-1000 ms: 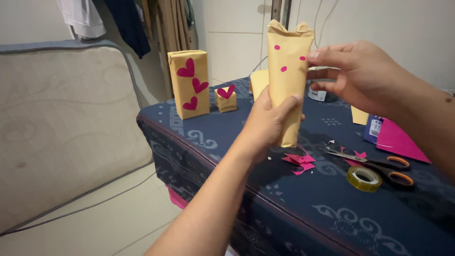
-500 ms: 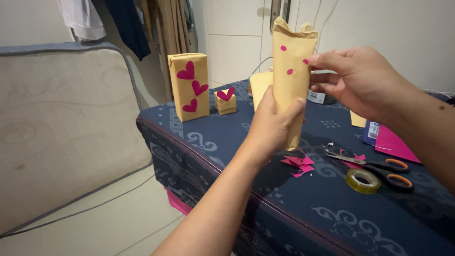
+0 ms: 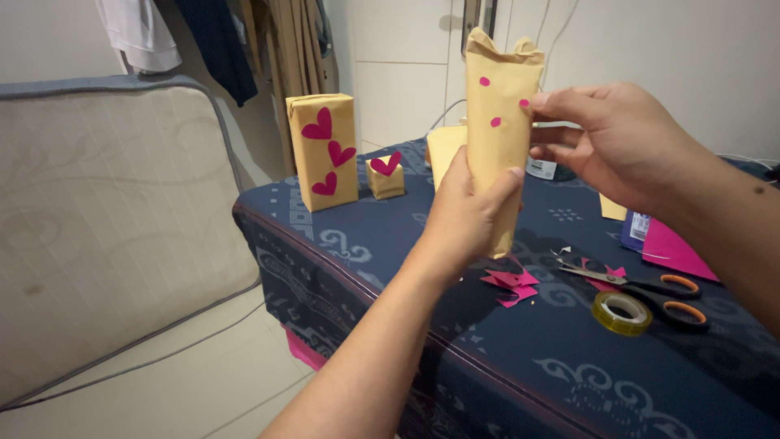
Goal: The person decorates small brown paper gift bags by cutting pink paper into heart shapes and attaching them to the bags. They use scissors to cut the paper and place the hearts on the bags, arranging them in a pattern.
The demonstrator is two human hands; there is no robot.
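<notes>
You work at a table under a dark blue patterned cloth (image 3: 374,244), a mattress (image 3: 106,219) leaning at your left and clothes hanging behind. Your left hand (image 3: 467,213) grips the lower half of a tall kraft-wrapped parcel (image 3: 497,122) (pink dots on its face), upright above the table. Your right hand (image 3: 613,142) pinches its upper right edge, fingertips (image 3: 543,101) touching a dot.
</notes>
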